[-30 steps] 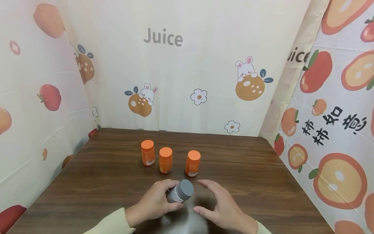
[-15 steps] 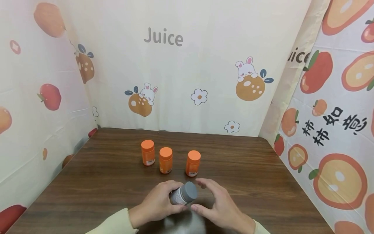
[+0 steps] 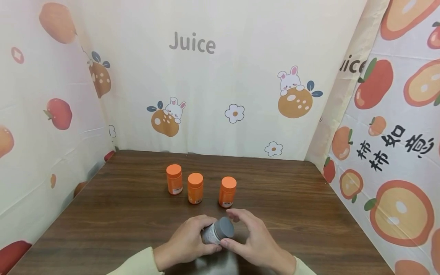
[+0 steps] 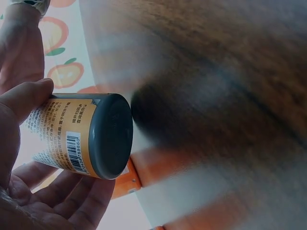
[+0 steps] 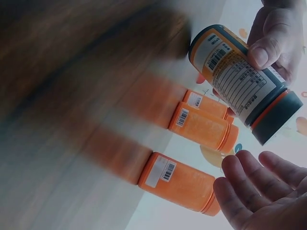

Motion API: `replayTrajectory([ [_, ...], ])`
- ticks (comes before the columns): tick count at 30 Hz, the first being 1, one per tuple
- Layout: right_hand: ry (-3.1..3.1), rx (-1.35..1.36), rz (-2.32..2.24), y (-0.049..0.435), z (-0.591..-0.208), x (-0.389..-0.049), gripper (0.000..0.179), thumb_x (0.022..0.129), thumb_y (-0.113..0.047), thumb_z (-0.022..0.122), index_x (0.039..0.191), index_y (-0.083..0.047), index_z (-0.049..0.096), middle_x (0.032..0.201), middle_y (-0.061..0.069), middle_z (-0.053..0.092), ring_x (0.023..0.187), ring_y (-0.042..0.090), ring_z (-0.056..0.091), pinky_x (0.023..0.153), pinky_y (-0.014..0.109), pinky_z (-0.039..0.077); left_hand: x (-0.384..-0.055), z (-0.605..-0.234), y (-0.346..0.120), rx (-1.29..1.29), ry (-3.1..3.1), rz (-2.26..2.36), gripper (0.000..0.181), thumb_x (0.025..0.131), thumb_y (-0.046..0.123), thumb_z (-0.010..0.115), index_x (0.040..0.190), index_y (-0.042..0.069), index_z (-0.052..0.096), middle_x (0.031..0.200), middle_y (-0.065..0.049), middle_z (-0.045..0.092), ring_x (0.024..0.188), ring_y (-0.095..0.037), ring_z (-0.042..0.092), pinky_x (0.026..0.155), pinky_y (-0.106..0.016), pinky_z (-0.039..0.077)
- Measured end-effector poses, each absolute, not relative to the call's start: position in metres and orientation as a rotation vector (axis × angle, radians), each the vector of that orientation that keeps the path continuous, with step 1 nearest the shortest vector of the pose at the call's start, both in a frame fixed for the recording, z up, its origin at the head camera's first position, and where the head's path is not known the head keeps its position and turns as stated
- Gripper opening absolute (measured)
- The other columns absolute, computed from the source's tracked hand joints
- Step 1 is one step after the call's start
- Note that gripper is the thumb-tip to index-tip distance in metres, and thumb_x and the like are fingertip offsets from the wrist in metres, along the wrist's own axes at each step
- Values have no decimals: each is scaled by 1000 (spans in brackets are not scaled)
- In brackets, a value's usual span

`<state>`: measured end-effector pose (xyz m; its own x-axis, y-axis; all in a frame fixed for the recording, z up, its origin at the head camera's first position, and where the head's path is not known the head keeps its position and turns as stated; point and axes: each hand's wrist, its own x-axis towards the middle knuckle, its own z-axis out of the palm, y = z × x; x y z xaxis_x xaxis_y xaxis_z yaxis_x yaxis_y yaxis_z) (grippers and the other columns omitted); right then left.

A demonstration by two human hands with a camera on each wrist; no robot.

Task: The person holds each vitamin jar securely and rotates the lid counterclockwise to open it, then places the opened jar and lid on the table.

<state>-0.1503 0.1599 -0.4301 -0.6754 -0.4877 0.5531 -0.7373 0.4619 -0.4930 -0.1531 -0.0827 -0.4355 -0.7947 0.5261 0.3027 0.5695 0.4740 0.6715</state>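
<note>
My left hand grips a grey bottle round its body, thumb on one side and fingers on the other. The bottle is tilted to the right, its dark grey cap towards my right hand. In the left wrist view its dark base and label show. My right hand is beside the cap with thumb and fingers spread. Its fingers are apart from the cap in the right wrist view; whether the thumb touches it I cannot tell.
Three orange bottles stand upright on the brown wooden table: a left one, a middle one and a right one. The right one is just beyond my right fingertips. Fruit-printed cloth walls off the back and sides.
My left hand has moved slightly right and nearer me with the grey bottle. The right hand has come slightly left, closing the gap to the cap. The orange bottles stayed put.
</note>
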Motion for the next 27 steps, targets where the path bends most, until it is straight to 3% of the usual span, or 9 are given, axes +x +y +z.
replayTrajectory([
  [7, -2344, 1079, 1070, 156, -430, -152, 60, 87, -37, 83, 136, -15, 58, 114, -8, 65, 102, 10, 62, 84, 39, 56, -153, -437, -82, -971, -2654, -1209, 34, 79, 38, 89, 106, 30, 71, 94, 16, 61, 79, 0, 56, 67, -22, 48],
  [15, -2384, 1031, 1129, 150, -432, -152, 53, 87, -39, 83, 131, -19, 62, 110, -14, 64, 96, 5, 62, 79, 34, 57, -152, -439, -82, -953, -2657, -1167, 32, 77, 39, 90, 102, 33, 70, 92, 17, 60, 77, 0, 53, 64, -22, 46],
  [27, -2383, 1004, 1095, 148, -433, -153, 42, 87, -38, 83, 119, -16, 67, 95, -17, 59, 78, 4, 55, 63, 28, 51, -151, -439, -81, -953, -2673, -1191, 34, 77, 36, 90, 104, 34, 71, 92, 17, 61, 75, 1, 55, 63, -21, 47],
])
